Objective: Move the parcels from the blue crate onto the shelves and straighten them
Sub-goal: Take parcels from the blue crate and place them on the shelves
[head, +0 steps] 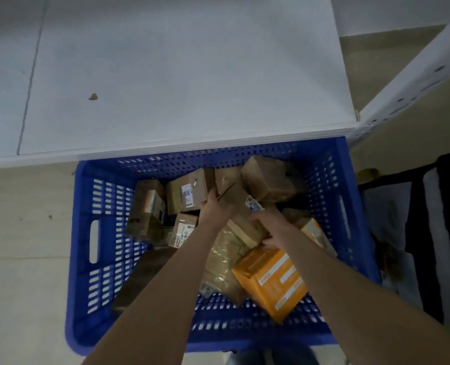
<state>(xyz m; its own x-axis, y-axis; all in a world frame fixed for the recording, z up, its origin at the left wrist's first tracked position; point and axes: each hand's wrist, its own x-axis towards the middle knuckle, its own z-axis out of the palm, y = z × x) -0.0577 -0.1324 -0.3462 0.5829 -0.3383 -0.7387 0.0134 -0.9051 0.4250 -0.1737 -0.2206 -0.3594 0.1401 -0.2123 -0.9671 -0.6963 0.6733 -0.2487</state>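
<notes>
Head view, looking straight down: I am at the picking-up step, both arms reaching into the blue crate (pixel 87 233), which fills the lower middle of the frame with its far rim tucked under the front edge of the white shelf (pixel 187 75). That shelf board, across the upper half of the frame, carries no parcel where I can see it, so I judge the job barely begun.

My left hand (pixel 214 205) lies with fairly straight fingers flat against the left side of the middle parcel (pixel 238 206), a brown carton at the centre of the pile. My right hand (pixel 268 227) wraps it from the other side, thumb low and fingers over the top, though blur softens them. So I have it clamped between two hands, not yet clear of its neighbours.

Next I need to lift it straight up past the crate wall without dragging the labelled box (pixel 187 196) just left of my left hand, then carry it forward onto the shelf and square it to the front edge.

As for writing: the labelled box has a white shipping sticker with a barcode, and the middle parcel shows a blue-and-white sticker, all too small to read. The orange box (pixel 271 280) at lower right has white bars and pale print I cannot make out. No brand is legible.
</notes>
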